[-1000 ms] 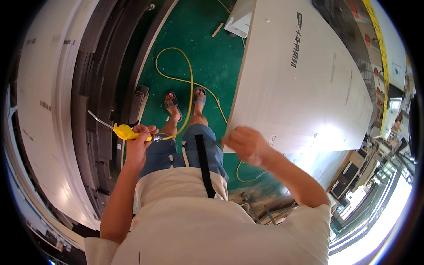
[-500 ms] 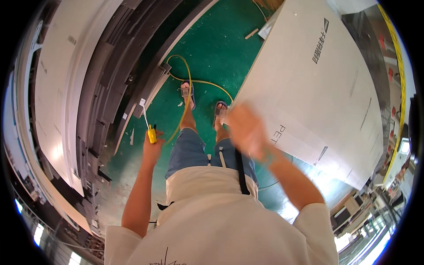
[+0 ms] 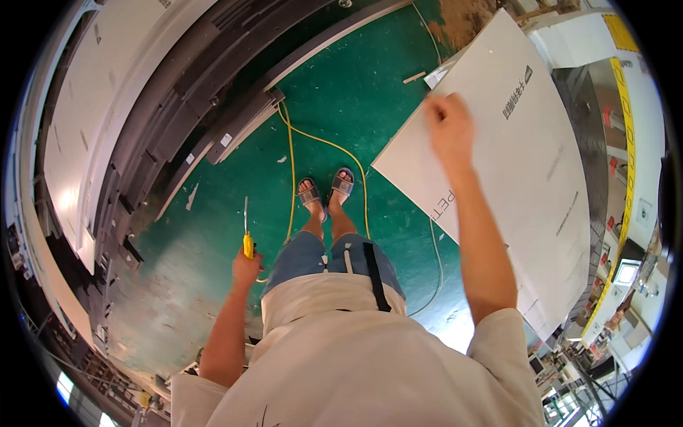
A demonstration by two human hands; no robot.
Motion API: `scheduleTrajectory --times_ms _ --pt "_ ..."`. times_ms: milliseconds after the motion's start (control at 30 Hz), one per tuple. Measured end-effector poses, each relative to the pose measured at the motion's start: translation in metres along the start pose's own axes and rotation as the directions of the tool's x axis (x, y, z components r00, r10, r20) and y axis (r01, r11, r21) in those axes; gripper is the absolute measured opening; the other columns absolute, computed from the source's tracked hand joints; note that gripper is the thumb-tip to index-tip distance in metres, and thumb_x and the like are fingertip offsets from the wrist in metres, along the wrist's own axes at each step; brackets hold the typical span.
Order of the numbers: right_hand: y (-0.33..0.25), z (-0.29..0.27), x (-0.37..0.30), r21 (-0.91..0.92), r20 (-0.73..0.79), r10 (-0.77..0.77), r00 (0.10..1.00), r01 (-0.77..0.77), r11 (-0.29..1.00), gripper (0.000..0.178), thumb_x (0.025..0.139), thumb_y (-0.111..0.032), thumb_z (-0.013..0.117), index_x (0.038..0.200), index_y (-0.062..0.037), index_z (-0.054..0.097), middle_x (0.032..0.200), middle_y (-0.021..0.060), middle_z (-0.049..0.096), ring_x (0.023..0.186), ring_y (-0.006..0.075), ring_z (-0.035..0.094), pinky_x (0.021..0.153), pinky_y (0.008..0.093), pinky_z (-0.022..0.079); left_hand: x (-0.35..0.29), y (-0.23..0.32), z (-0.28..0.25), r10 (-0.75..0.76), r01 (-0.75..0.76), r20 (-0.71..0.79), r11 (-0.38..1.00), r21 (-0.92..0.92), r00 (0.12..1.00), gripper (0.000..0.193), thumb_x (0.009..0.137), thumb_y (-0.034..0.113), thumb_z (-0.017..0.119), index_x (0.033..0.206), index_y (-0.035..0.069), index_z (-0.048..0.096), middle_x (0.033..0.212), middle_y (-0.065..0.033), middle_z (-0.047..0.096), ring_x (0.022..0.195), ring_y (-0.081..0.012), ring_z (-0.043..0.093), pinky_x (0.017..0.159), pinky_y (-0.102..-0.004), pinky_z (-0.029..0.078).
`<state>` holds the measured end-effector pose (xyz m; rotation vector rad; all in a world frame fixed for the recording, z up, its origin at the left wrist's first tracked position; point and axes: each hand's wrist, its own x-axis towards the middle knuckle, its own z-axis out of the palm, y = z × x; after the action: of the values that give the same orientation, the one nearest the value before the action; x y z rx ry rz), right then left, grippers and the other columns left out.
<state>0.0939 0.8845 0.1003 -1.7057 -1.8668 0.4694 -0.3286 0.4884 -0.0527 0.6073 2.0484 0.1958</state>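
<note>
At the lower left, my left hand (image 3: pixel 247 267) is closed round the yellow handle of a screwdriver (image 3: pixel 248 243). Its thin metal shaft points away from me, over the green floor. My right hand (image 3: pixel 449 132) is reached out to the right, above the near left part of a large pale panel (image 3: pixel 533 164) with dark printing. Its fingers are curled in and slightly blurred, and anything inside them is hidden. Whether that hand touches the panel I cannot tell.
Dark long boards (image 3: pixel 178 114) are stacked along the left, with pale sheets (image 3: pixel 92 142) beyond. A yellow hose (image 3: pixel 334 142) loops across the green floor (image 3: pixel 356 64) around my feet. A small wood strip (image 3: pixel 414 77) lies near the panel's far corner. Yellow edging (image 3: pixel 626 156) runs at far right.
My right hand has moved from near my waist outward over the panel, its fingers now clearer. My feet have shifted closer together. The screwdriver stays in my left hand, its shaft now straighter ahead.
</note>
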Motion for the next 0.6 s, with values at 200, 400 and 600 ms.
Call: scheduleTrajectory --times_ms 200,400,600 --pt "-0.106 0.055 -0.197 0.260 0.467 -0.287 0.836 0.180 0.949 0.006 0.088 -0.007 0.068 0.093 -0.0085 0.068 0.089 0.0104 0.058 0.091 0.0325 0.064 0.070 0.0446 0.054 -0.006 -0.005 -0.038 0.029 -0.012 -0.103 0.986 0.164 0.994 0.023 0.094 0.017 0.064 0.113 0.005 0.060 0.084 -0.0227 0.073 0.078 -0.0380 0.075 0.073 -0.0509 0.058" --pt "-0.095 0.014 -0.183 0.261 0.467 0.088 0.880 -0.232 0.937 0.013 0.095 -0.013 0.069 0.105 -0.0046 0.070 0.096 0.0157 0.072 0.083 0.0343 0.070 0.073 0.0405 0.056 -0.054 0.047 -0.111 0.529 -0.423 -0.160 0.798 0.429 0.834 0.031 0.092 0.022 0.069 0.120 0.008 0.064 0.100 -0.0188 0.074 0.099 -0.0393 0.071 0.083 -0.0521 0.055" --pt "-0.064 -0.014 -0.183 0.153 0.561 0.116 0.820 -0.241 0.958 0.020 0.091 -0.015 0.077 0.102 -0.0010 0.067 0.085 0.0127 0.072 0.076 0.0214 0.068 0.071 0.0350 0.053 -0.132 0.132 -0.177 0.103 -0.394 0.402 0.517 0.760 0.910 0.036 0.088 0.050 0.073 0.093 0.014 0.079 0.081 -0.0137 0.073 0.083 -0.0367 0.071 0.072 -0.0494 0.055"
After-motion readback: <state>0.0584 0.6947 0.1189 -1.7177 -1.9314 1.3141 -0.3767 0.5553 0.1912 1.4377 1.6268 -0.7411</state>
